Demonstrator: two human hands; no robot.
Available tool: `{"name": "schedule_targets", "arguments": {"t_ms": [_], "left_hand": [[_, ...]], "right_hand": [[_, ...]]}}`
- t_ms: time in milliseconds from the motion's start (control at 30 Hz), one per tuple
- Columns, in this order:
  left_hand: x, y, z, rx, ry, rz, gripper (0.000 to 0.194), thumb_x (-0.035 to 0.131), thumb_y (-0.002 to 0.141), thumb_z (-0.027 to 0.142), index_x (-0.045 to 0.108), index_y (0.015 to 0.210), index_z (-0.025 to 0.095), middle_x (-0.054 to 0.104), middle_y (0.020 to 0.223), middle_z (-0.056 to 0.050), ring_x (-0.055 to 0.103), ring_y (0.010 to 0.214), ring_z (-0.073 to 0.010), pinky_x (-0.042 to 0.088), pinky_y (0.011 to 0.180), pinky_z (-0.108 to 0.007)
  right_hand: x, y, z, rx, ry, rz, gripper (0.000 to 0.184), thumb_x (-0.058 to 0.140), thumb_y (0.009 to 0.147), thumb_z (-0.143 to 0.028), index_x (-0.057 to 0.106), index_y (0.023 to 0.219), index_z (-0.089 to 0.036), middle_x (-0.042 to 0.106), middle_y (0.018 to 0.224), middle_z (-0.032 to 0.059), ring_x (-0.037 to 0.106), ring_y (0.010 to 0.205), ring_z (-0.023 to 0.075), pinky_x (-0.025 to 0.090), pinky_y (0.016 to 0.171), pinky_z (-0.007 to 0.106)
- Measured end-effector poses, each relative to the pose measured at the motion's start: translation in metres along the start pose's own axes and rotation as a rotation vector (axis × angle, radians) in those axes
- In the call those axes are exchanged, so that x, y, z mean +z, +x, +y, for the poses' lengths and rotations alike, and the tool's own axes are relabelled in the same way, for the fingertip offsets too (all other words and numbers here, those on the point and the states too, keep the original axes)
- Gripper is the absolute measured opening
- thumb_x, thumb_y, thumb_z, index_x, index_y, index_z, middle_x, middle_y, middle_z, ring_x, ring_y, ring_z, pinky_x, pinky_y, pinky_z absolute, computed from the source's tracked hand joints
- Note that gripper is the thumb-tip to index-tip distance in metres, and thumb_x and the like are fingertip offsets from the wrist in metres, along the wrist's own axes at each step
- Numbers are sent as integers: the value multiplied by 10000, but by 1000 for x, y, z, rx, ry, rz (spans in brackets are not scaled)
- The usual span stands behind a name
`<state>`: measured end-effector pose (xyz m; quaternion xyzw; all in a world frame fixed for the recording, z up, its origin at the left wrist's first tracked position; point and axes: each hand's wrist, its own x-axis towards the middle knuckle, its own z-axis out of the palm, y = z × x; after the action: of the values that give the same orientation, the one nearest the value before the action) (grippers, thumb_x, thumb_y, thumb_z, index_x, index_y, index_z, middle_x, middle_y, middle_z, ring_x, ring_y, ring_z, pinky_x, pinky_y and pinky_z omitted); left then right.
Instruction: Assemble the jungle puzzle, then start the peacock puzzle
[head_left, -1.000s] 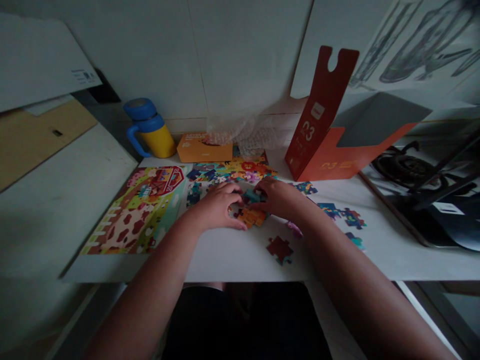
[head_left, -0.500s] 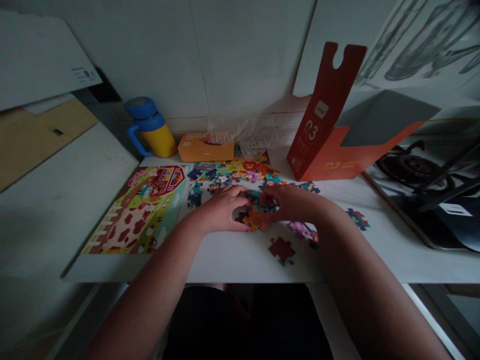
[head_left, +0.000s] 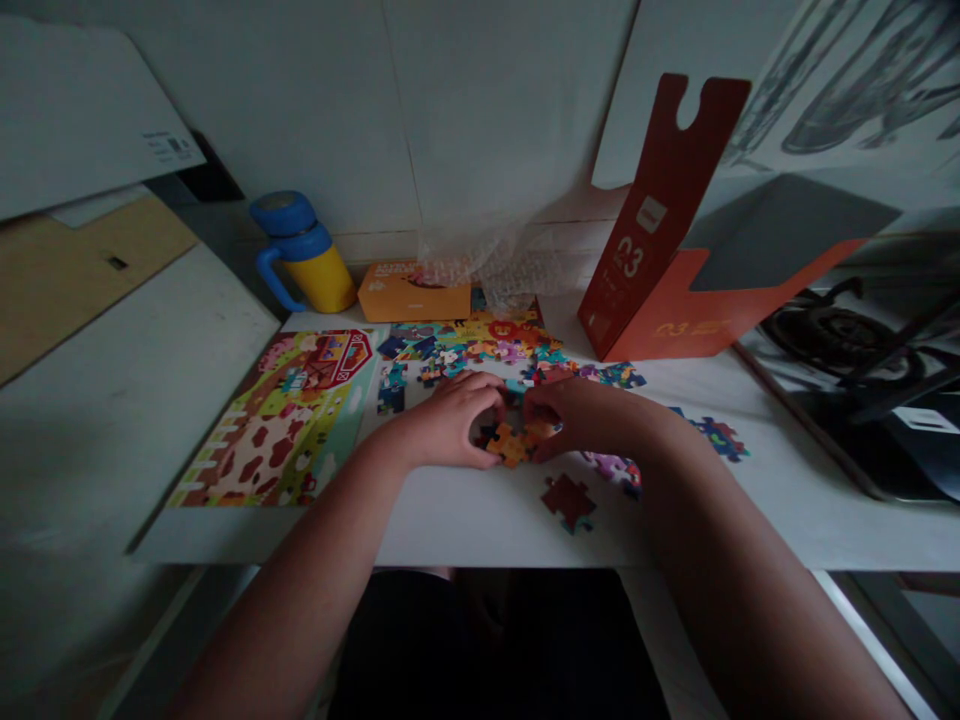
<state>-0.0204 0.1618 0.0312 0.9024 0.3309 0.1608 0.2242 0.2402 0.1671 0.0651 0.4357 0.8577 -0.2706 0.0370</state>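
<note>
My left hand (head_left: 456, 420) curls round the left side of some joined jigsaw pieces, its thumb at the edge of an orange jigsaw piece (head_left: 511, 446). From the other side my right hand (head_left: 583, 415) bends its fingers and thumb onto the same group, which lies on the white table. Fingers hide part of these pieces. A loose brown-red jigsaw piece (head_left: 568, 502) lies in front of my right hand. Purple jigsaw pieces (head_left: 611, 466) show partly beneath my right wrist.
Several mixed jigsaw pieces (head_left: 450, 358) spread behind my hands. A farm picture sheet (head_left: 281, 425) lies to the left. At the back stand a blue-yellow flask (head_left: 311, 260), a small orange box (head_left: 412, 298) and bubble wrap (head_left: 510, 275). An open orange-red box (head_left: 667, 310) and a stove (head_left: 862, 390) are right.
Both hands have shifted only slightly about the joined pieces. The right fingers have moved a little, showing more of the teal piece behind. The view has shifted slightly.
</note>
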Motion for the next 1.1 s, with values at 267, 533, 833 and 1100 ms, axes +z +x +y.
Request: {"name": "schedule_targets", "arguments": {"t_ms": [267,533,833,1100], "left_hand": [[-16,-2,-2,78,-75,-34,233,621,777,70,466,757,243,596,827,16,566,844,-189,458,819,-335],[-17,-6,-1,-83,-194,-52,219,656,774,103,594,930,244,651,912,24,585,772,-153,451,694,-283],[-35,-15,-4,5,-236,-268,337,621,767,-17,785,923,232,695,993,0,666,922,-150,502,854,-258],[-39,-22,-3,-47,-317,-516,290,744,847,141,851,1073,288,693,1008,-7,617,827,-132,488,749,-221]], "right_hand": [[-11,-10,2,-70,93,-18,128,786,888,-345,716,884,-239,682,809,-8,571,700,157,362,624,269],[0,-10,-12,-116,273,-297,213,862,796,-343,715,912,-241,718,818,-15,622,715,169,389,608,266],[6,10,6,-30,-31,386,336,739,978,-469,742,1160,-186,745,1093,108,672,915,231,461,788,317],[25,27,18,-39,-157,375,504,787,953,-515,712,1323,-180,656,1332,177,683,1139,302,525,977,372]]}}
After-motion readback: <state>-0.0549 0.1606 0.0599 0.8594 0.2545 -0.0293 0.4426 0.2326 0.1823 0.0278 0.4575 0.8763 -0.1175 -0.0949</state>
